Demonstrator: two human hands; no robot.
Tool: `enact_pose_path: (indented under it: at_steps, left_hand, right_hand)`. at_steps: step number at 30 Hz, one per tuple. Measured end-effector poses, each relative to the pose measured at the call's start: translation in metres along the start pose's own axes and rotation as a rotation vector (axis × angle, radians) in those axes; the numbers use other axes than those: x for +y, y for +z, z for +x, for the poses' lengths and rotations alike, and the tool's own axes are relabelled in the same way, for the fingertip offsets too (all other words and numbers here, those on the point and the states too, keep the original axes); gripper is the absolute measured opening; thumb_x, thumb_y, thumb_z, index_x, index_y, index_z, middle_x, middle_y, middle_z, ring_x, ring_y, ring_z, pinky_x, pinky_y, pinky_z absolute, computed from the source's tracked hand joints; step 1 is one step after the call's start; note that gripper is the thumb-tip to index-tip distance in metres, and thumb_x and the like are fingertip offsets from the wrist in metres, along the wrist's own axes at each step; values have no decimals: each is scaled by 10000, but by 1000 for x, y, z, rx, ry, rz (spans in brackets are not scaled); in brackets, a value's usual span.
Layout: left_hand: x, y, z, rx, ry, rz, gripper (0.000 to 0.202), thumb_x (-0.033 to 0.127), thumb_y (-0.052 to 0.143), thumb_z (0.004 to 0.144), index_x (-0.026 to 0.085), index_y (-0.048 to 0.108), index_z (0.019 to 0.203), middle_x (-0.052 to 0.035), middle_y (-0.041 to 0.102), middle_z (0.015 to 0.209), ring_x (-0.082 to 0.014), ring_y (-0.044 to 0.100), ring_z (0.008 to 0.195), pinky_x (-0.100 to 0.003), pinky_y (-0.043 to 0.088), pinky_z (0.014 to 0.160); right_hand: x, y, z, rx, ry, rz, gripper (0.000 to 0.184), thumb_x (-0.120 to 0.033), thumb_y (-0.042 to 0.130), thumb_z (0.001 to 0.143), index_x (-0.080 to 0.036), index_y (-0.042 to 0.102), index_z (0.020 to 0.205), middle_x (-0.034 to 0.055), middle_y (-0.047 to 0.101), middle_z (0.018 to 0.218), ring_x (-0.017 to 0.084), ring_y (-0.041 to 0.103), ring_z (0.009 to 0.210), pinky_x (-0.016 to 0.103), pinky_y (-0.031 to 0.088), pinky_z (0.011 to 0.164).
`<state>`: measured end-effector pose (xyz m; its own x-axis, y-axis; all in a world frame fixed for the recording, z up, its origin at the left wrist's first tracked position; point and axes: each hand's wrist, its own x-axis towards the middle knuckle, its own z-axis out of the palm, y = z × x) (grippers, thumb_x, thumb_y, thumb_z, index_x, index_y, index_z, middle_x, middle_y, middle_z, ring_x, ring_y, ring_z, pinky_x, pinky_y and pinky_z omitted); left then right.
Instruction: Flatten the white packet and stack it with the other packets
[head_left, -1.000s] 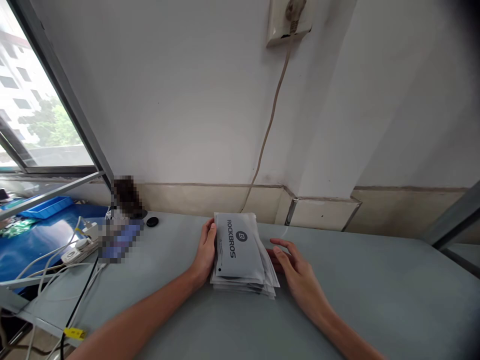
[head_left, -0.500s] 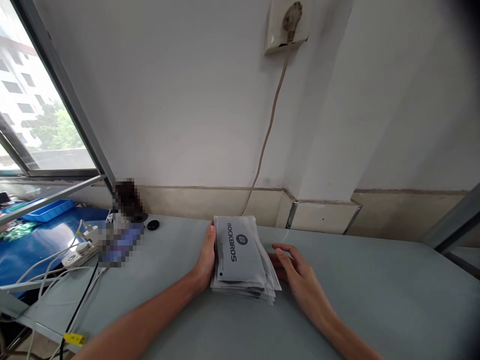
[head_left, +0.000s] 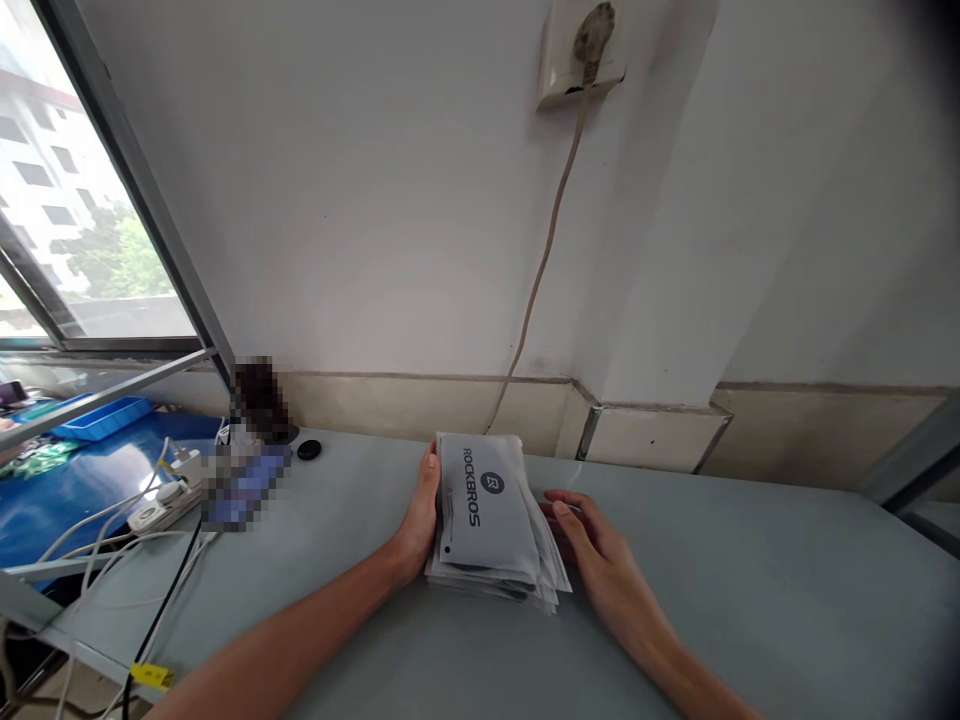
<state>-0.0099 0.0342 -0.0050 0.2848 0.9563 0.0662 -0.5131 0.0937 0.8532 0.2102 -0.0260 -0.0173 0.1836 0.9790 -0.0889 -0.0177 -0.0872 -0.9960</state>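
Note:
A stack of pale, frosted plastic pouches [head_left: 491,520] lies on the grey table, the top one printed "ROCKBROS" with a round logo. Its layers fan out unevenly at the right and front edges. My left hand [head_left: 421,515] is closed along the stack's left side and holds it there, thumb up near the far corner; most of its fingers are hidden. By the right edge is my right hand [head_left: 589,540], open, with its fingers loosely bent and apart. The fingertips are at the pouch edges; whether they touch cannot be made out.
On the grey table [head_left: 750,580], a black round cap [head_left: 308,450] lies left, near a pixelated patch. A white power strip [head_left: 161,505] with tangled cables sits beside a blue surface [head_left: 75,500]. A cord [head_left: 551,230] drops from a wall socket [head_left: 577,60] behind the stack.
The whole view has shifted slightly, so everything appears a little further right. Both hands keep nearly the same places beside the stack.

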Motion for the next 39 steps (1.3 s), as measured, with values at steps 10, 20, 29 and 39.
enact_pose_path:
  at_steps: [10, 20, 29, 39]
  left_hand:
    - [0, 5, 0, 58, 12, -11, 558, 627, 533, 1007, 322, 546, 1475, -34, 634, 1455, -304, 520, 1425, -463, 377, 1234]
    - [-2, 2, 1, 82, -17, -11, 639, 655, 549, 984, 322, 500, 1526, -38, 636, 1456, -342, 541, 1404, -488, 423, 1205]
    - [-5, -1, 2, 90, -4, 14, 664, 663, 545, 983, 313, 479, 1543, -40, 639, 1453, -340, 538, 1408, -470, 422, 1212]
    - [-5, -2, 2, 83, -7, 13, 657, 660, 548, 982, 302, 497, 1530, -52, 644, 1444, -349, 536, 1410, -480, 448, 1192]
  right_hand:
    - [-2, 2, 1, 24, -5, 122, 644, -776, 708, 781, -260, 645, 1162, 98, 769, 1207, 331, 716, 1134, 469, 577, 1007]
    - [-7, 2, -1, 21, -34, 283, 494, -679, 720, 841, -267, 675, 1109, 74, 755, 1250, 316, 721, 1147, 450, 559, 1047]
    - [-12, 4, -3, 75, -35, 198, 551, -734, 737, 787, -264, 680, 1070, 87, 781, 1138, 317, 742, 1063, 450, 609, 959]
    - [-8, 2, 0, 48, -16, 247, 548, -715, 747, 787, -264, 681, 1091, 95, 746, 1211, 323, 735, 1078, 402, 650, 810]
